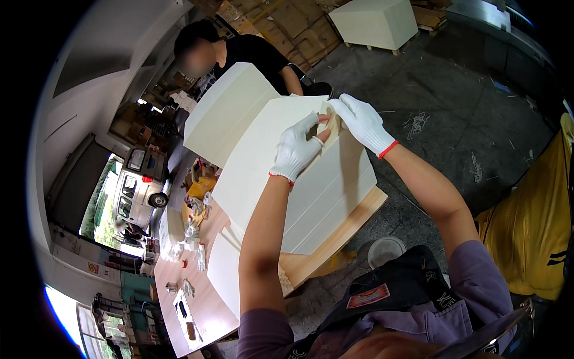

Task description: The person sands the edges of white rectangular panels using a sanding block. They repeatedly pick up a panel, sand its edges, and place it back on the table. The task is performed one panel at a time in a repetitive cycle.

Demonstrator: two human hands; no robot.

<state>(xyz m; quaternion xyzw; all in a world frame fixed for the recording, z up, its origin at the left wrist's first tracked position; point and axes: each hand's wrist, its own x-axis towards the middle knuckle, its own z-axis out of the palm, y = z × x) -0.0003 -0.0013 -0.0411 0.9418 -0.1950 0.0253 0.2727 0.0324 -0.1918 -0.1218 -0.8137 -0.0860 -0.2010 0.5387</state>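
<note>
Flap of thin cream board (335,127) sits between my white-gloved left hand (297,146) at 8 o'clock and white-gloved right hand (360,121) at 3, can't tell if either's pinching, creased white panel (326,200) running toward 7.

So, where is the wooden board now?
In the head view, the wooden board is right of centre, along the lower right edge of the white sheets.
</note>
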